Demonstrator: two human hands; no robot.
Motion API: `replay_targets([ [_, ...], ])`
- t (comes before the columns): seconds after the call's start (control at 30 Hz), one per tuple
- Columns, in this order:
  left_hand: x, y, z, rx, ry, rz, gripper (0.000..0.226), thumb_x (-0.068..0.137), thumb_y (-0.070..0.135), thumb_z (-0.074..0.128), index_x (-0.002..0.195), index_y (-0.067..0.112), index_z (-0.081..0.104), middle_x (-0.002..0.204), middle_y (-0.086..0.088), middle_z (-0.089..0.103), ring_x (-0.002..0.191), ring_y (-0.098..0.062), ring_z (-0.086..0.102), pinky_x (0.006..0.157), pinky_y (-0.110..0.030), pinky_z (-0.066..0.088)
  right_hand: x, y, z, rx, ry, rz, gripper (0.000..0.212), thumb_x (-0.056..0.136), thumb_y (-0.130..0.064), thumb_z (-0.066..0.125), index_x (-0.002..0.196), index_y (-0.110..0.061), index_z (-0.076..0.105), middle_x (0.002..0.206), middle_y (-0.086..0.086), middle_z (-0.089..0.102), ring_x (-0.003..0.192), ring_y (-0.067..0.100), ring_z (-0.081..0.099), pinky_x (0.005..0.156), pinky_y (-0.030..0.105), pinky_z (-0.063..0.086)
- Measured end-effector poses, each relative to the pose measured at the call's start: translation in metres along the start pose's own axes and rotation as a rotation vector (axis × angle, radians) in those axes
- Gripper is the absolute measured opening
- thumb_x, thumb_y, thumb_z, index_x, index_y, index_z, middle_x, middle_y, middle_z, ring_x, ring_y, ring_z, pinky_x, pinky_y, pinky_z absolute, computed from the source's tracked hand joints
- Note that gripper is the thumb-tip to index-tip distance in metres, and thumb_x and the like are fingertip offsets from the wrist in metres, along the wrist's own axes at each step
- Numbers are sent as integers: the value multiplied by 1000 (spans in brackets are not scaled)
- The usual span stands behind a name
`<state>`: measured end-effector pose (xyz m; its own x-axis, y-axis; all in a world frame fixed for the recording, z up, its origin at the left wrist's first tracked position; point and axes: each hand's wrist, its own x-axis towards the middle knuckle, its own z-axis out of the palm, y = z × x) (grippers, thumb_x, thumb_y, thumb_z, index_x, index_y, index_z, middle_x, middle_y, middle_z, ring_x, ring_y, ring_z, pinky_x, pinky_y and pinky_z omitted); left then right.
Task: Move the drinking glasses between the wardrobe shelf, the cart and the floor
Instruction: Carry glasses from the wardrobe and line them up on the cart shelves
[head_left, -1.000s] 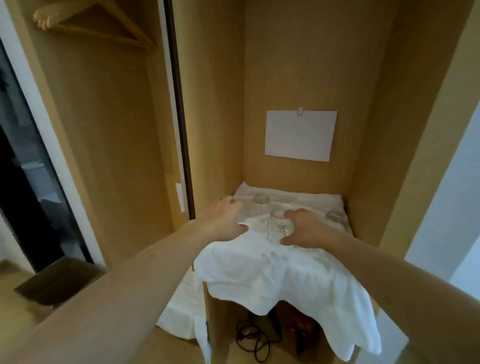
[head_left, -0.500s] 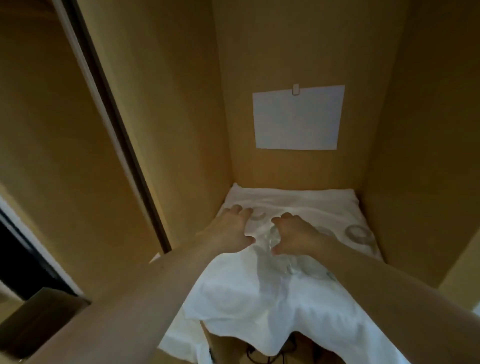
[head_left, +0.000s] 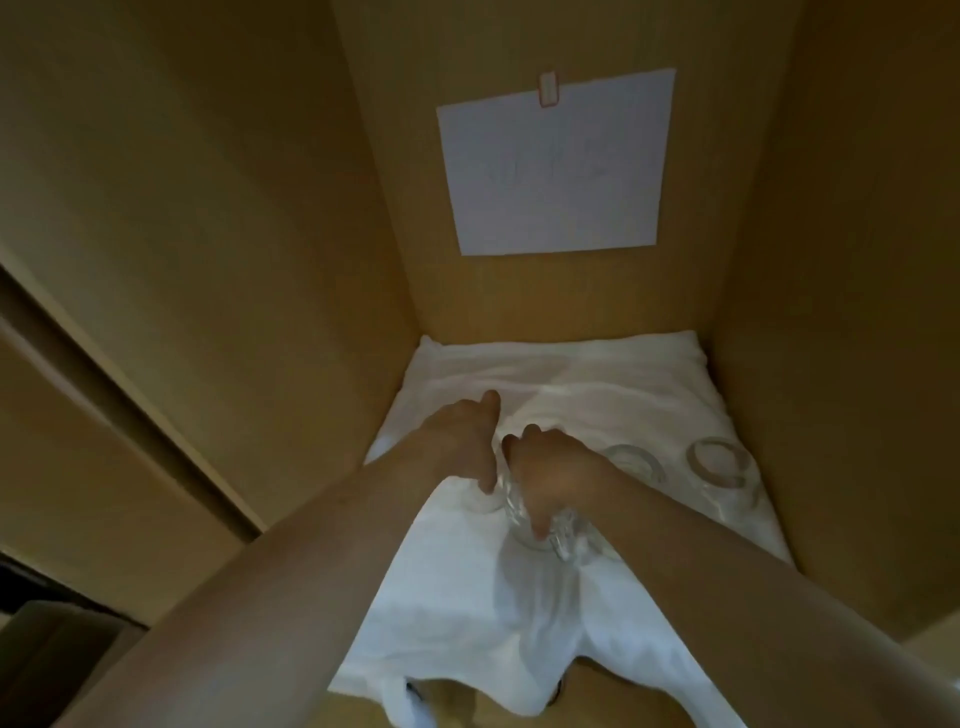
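Observation:
Several clear drinking glasses stand on a white cloth (head_left: 571, 374) that covers the wardrobe shelf. My left hand (head_left: 460, 441) reaches down over a glass (head_left: 479, 503) at the cloth's left side, fingers curled on its rim. My right hand (head_left: 553, 480) is closed around another glass (head_left: 522, 525) just beside it, and a further clear glass edge (head_left: 569, 543) shows under its fingers. Two more glasses stand free to the right, one in the middle (head_left: 638, 461) and one by the right wall (head_left: 721, 465).
The shelf is a narrow wooden niche with walls close on the left (head_left: 322, 312) and right (head_left: 831, 364). A white paper sheet (head_left: 556, 166) is clipped to the back panel. The cloth hangs over the shelf's front edge (head_left: 519, 675). A sliding door rail (head_left: 119, 405) runs on the left.
My view has moved closer and lower into the niche. Both hands have drawn together at the cloth's left and closed down on glasses.

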<state>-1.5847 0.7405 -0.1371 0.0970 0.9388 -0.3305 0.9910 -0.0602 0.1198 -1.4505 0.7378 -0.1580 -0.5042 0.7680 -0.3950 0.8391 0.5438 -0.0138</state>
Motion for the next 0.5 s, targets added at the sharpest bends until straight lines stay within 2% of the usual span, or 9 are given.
replay_targets([
  [0.13, 0, -6, 15, 15, 80, -37, 84, 61, 23, 93, 132, 18, 48, 118, -8, 54, 107, -30, 60, 85, -42, 56, 6, -1, 6, -8, 19, 21, 101, 55, -32, 98, 136, -15, 40, 113, 6, 46, 98, 24, 55, 62, 30, 41],
  [0.2, -1, -8, 18, 9, 110, -44, 83, 60, 24, 93, 132, 22, 51, 119, -6, 54, 108, -30, 60, 88, -43, 56, 7, -1, 5, 10, 15, 33, 102, 54, -30, 98, 136, -15, 38, 104, 4, 40, 92, 23, 50, 56, 30, 38],
  [0.3, -6, -10, 21, 11, 139, -48, 82, 61, 24, 93, 133, 24, 53, 122, -6, 53, 110, -31, 60, 89, -44, 56, 7, -3, 8, 22, 38, 42, 97, 52, -27, 97, 131, -17, 41, 93, 1, 35, 87, 22, 47, 49, 29, 33],
  [0.4, -14, -14, 27, 16, 187, -44, 82, 63, 26, 93, 134, 24, 52, 124, -6, 51, 110, -32, 58, 89, -44, 56, 5, -5, 15, 8, 79, 62, 90, 53, -25, 96, 125, -18, 42, 94, 1, 35, 88, 22, 46, 48, 29, 31],
  [0.5, -24, -25, 38, -19, 249, -26, 80, 63, 29, 92, 131, 23, 50, 121, -6, 49, 103, -31, 58, 81, -39, 54, -1, -7, 19, 7, 105, 88, 84, 55, -21, 94, 120, -18, 42, 97, 3, 36, 89, 22, 45, 51, 30, 35],
])
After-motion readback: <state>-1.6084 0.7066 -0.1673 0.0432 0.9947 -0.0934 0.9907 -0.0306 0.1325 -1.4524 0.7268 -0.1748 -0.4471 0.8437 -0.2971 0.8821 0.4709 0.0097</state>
